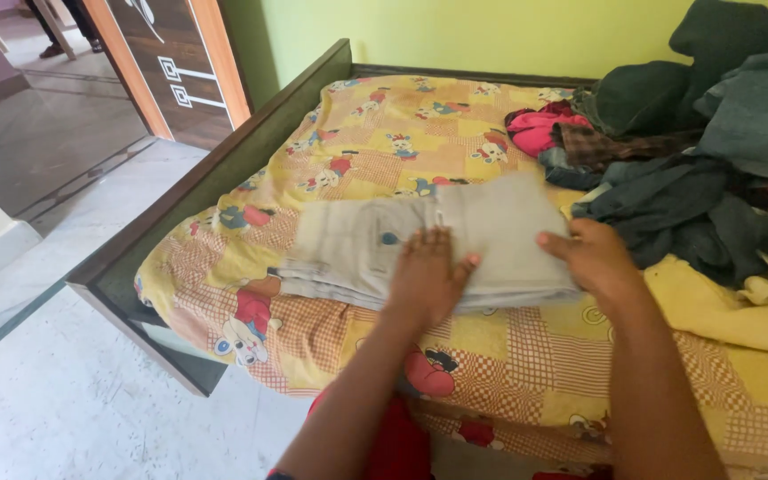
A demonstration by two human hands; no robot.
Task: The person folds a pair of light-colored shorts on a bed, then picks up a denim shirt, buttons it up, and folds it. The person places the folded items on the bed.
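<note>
Your left hand (426, 277) lies flat, fingers spread, pressing the folded grey trousers (428, 240), which rest on the bed (224, 173) atop the yellow cartoon-print sheet (384, 133). Your right hand (594, 258) rests open at the trousers' right edge, gripping nothing. A pile of dark clothes (704, 160) sits just right of it.

Bed (224, 169) with cartoon sheet (384, 133), folded grey trousers (491, 236), perhaps laundry heap (704, 169)
</note>
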